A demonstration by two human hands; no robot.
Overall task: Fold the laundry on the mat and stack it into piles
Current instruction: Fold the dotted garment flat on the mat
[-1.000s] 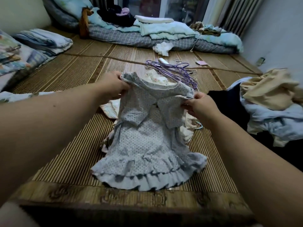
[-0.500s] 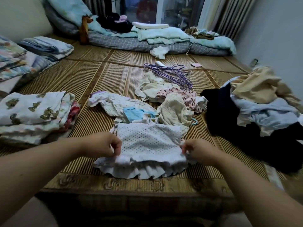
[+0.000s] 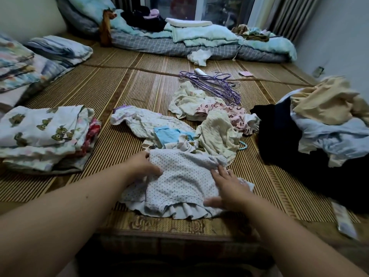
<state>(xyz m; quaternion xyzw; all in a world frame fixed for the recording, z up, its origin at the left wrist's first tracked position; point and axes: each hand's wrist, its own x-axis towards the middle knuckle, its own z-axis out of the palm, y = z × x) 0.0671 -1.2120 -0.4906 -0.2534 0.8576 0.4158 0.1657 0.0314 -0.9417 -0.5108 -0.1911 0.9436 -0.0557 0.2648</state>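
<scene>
A person's left hand [image 3: 143, 166] pinches the edge of a dotted dress [image 3: 179, 182] folded at the near edge of the mat [image 3: 111, 92], while the right hand [image 3: 229, 188] presses it flat, fingers spread. The ruffled hem could slip free and undo the fold when lifted toward the folded pile [image 3: 44, 136].

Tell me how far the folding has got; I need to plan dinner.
Partly done. Done: a folded stack topped by a white animal-print cloth lies at left. In hand: left hand and right hand press the pale dotted ruffled dress, folded over. Left: loose cream and pink garments mid-mat, plus an unsorted dark, beige and blue heap at right.
</scene>
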